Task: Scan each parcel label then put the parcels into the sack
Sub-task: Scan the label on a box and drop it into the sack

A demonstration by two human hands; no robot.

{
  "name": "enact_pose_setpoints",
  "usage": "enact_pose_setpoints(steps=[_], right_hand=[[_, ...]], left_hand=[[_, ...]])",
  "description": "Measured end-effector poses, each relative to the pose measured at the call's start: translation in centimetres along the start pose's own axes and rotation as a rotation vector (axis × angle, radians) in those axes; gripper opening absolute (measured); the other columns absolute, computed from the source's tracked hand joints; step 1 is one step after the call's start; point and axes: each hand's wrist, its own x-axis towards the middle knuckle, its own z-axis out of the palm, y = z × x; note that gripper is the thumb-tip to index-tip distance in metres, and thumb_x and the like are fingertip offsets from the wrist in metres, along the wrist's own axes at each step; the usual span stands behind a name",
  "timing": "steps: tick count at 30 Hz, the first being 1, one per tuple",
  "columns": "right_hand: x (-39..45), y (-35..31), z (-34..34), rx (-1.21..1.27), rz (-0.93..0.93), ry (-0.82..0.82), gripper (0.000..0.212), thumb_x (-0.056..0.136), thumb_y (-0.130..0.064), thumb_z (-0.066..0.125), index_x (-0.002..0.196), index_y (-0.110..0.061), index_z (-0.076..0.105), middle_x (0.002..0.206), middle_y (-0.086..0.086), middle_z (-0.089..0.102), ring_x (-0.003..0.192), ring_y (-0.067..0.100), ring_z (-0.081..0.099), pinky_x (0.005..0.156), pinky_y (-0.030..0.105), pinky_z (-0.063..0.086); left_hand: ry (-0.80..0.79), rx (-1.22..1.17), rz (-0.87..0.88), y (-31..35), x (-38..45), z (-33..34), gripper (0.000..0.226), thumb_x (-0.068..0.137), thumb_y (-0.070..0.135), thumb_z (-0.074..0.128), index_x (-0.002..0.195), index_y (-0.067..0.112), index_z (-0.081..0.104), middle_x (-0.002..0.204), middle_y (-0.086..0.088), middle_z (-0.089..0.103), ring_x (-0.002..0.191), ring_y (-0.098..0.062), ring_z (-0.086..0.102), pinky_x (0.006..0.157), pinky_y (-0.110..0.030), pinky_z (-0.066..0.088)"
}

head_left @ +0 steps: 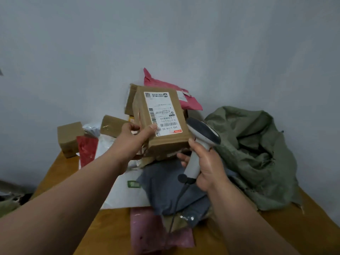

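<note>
Gripping the brown parcel [161, 124], left hand [133, 139] fingers curled; right hand [206, 168] clasping the scanner [200, 142].

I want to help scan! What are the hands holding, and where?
Left hand grips the brown parcel at its lower left corner; right hand holds the scanner by its handle.

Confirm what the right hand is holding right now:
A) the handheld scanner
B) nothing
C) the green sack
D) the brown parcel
A: the right hand grips the grey-and-white scanner by its handle, head beside the brown parcel, which the left hand holds up label-first; the green sack lies untouched on the table.
</note>
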Motion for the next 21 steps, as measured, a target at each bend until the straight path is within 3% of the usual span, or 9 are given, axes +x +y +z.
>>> enact_pose_setpoints(steps=[5,9,14,18,21], right_hand=[[4.5,-5.9,-7.9,0.003,0.016,0.015,0.021,0.088,-0.025,0.074,0.108,-0.021,0.068,0.077,-0.005,0.078,0.069,0.021,0.076,0.051,0.028,0.056],[7.9,-10.0,-13.7,-0.002,0.05,0.078,0.028,0.087,-0.026,0.077,0.113,-0.021,0.069,0.094,0.005,0.079,0.073,0.022,0.077,0.052,0.028,0.056],[11.0,-12.7,-18.9,0.047,0.045,0.194,0.031,0.085,-0.021,0.078,0.114,-0.019,0.068,0.1,0.009,0.078,0.077,0.024,0.078,0.06,0.032,0.057],[12.4,-14.2,-23.5,0.081,0.039,0.316,0.024,0.084,-0.02,0.079,0.105,-0.021,0.066,0.103,0.009,0.075,0.077,0.025,0.078,0.065,0.035,0.057],[13.9,-15.0,-27.4,0.076,0.069,0.369,0.022,0.085,-0.02,0.078,0.104,-0.019,0.065,0.107,0.01,0.074,0.08,0.026,0.078,0.073,0.037,0.059]], left_hand=[[0.035,0.016,0.032,2.5,2.4,10.7,0.062,0.077,0.064,0.07,0.12,0.027,0.048,0.105,0.011,0.06,0.089,-0.007,0.06,0.06,-0.027,0.048],[0.038,0.069,0.057,4.0,4.0,18.8,0.055,0.079,0.063,0.069,0.115,0.026,0.051,0.097,0.016,0.059,0.082,-0.002,0.06,0.052,-0.018,0.044],[-0.086,0.121,0.063,5.3,6.4,26.0,0.065,0.082,0.061,0.068,0.131,0.023,0.049,0.113,0.008,0.062,0.089,-0.006,0.061,0.06,-0.019,0.046],[-0.195,0.153,0.083,5.1,7.8,31.5,0.069,0.086,0.057,0.067,0.14,0.017,0.049,0.13,-0.001,0.06,0.109,-0.019,0.062,0.095,-0.038,0.053],[-0.282,0.155,0.037,4.4,8.9,35.8,0.068,0.089,0.054,0.064,0.144,0.021,0.044,0.131,0.0,0.06,0.112,-0.019,0.061,0.101,-0.038,0.05]])
